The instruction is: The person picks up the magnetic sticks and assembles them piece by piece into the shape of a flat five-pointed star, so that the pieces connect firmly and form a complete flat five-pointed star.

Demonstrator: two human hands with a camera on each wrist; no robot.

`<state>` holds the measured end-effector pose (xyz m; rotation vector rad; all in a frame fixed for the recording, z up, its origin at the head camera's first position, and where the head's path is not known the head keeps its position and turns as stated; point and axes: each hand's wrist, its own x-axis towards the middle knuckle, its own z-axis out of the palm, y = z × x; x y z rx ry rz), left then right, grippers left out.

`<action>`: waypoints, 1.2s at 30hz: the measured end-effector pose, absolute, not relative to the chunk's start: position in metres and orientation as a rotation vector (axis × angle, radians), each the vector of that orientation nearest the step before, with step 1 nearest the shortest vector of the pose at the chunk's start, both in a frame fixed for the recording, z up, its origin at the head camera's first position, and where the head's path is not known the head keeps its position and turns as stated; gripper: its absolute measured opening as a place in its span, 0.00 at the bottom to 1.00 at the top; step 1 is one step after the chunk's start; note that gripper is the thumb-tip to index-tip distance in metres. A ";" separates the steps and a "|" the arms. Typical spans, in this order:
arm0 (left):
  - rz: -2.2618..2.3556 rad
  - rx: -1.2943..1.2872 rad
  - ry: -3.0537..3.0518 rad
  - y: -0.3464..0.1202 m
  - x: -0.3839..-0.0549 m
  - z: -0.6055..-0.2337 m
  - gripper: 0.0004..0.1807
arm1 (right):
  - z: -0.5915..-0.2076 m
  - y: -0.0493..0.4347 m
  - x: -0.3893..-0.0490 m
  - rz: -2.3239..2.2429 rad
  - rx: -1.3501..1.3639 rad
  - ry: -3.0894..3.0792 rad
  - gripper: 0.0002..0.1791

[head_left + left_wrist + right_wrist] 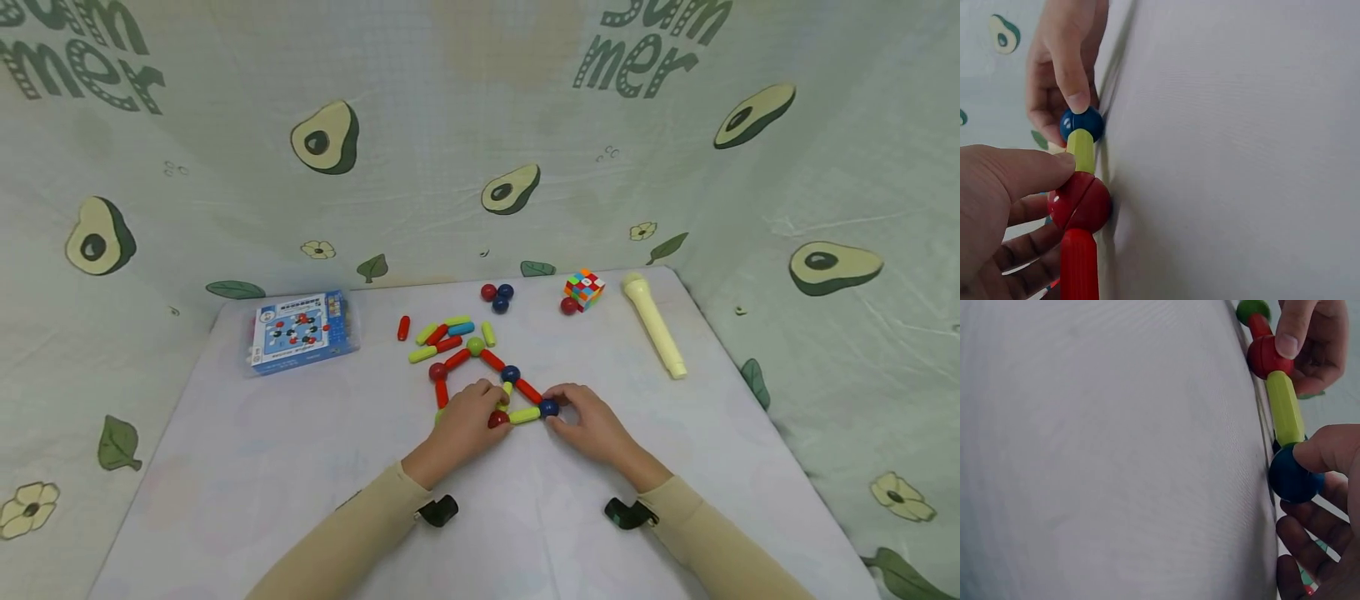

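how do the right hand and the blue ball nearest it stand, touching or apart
Touching: the right wrist view shows the right hand with its thumb against the blue ball.

Beige-sleeved arms (348,533) reach forward; the bare left hand (467,419) and bare right hand (592,423) pinch, thumbs (1038,170) opposing bent fingers (1317,520).

Soft, even light covers the tabletop (225,458) to its far corners, shadows faint. Both wrist views look dimmer and greyer, with small white glints on a blue ball (1086,120) and a red ball (1080,202)
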<state>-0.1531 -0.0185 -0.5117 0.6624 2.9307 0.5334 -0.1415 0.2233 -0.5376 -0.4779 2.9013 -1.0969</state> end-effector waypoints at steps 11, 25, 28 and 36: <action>0.577 0.753 2.973 -0.025 -0.151 -0.516 0.20 | -0.534 0.225 -0.133 -1.046 -0.398 2.887 0.20; 0.646 0.755 2.950 -0.029 -0.159 -0.515 0.19 | -0.529 0.222 -0.117 -0.980 -0.473 2.921 0.19; 0.662 0.734 2.930 -0.031 -0.160 -0.515 0.19 | -0.530 0.218 -0.115 -0.954 -0.519 2.935 0.18; 0.703 0.722 2.917 -0.028 -0.165 -0.517 0.21 | -0.537 0.202 -0.110 -0.971 -0.624 2.942 0.19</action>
